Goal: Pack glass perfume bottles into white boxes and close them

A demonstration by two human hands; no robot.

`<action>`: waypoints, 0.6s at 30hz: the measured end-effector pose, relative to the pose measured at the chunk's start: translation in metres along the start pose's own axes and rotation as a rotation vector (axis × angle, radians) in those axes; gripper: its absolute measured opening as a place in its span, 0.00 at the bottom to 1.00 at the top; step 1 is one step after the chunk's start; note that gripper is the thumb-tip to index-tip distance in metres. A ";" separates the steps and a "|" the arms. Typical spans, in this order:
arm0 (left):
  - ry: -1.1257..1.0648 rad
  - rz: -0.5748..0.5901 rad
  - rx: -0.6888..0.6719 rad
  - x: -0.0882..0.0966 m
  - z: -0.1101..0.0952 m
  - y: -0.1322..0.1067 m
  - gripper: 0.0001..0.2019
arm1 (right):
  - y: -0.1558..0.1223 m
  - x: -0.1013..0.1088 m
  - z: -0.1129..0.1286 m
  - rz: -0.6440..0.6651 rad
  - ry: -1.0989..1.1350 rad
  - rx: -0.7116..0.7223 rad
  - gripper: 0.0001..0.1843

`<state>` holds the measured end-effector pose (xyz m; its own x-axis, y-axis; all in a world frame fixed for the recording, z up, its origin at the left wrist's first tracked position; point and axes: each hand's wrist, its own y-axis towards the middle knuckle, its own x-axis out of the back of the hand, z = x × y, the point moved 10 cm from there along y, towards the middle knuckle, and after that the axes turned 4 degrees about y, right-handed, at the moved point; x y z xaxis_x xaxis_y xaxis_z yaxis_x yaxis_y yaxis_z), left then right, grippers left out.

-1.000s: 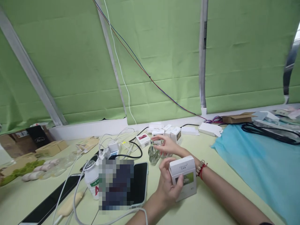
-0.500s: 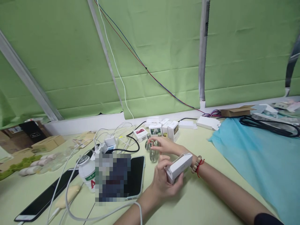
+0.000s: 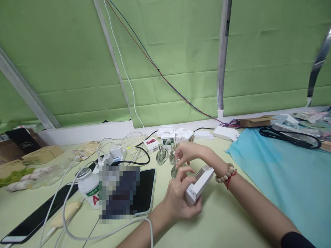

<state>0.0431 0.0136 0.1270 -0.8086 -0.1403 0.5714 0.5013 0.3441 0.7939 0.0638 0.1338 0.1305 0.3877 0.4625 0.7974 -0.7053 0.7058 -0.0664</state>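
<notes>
My left hand (image 3: 178,196) grips a small white carton (image 3: 199,186), held tilted above the table with its open end toward my right hand. Just beyond, my right hand (image 3: 190,153) reaches across with bent fingers pinching a small glass perfume bottle (image 3: 174,171). Fingers of both hands hide much of this bottle, including its cap. Behind it, another perfume bottle (image 3: 161,155) with a silvery cap stands on the table. One more glass bottle (image 3: 172,155) is beside it, partly covered by my right hand.
Small white boxes (image 3: 168,140) with flower pictures stand behind the bottles. To the left lie a phone (image 3: 146,193), a white bottle (image 3: 89,187), a power strip with plugs (image 3: 106,163) and loose white cables. Blue sheeting (image 3: 281,172) covers the right side, with a coiled black cable (image 3: 289,136).
My right hand has closed on the front perfume bottle, which has shifted right toward the carton. My left hand still holds the carton. The view has moved slightly.
</notes>
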 end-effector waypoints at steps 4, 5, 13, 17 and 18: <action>0.087 0.038 0.046 0.003 0.005 0.002 0.23 | -0.019 0.014 -0.026 0.023 -0.071 -0.293 0.13; 0.125 0.039 0.054 0.004 0.007 0.002 0.22 | -0.026 0.020 -0.033 0.004 -0.107 -0.379 0.13; 0.537 -0.276 0.069 0.032 0.007 0.003 0.12 | -0.063 0.052 -0.064 -0.092 -0.244 -0.728 0.12; 0.628 -0.406 -0.035 0.040 -0.009 0.002 0.11 | -0.059 0.062 -0.079 -0.152 -0.269 -0.696 0.15; 0.628 -0.413 -0.030 0.041 -0.008 0.002 0.10 | -0.057 0.064 -0.083 -0.169 -0.274 -0.683 0.16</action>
<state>0.0135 0.0009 0.1540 -0.6096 -0.7587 0.2297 0.2107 0.1243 0.9696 0.1778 0.1673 0.1353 0.2341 0.2312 0.9443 -0.0898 0.9723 -0.2158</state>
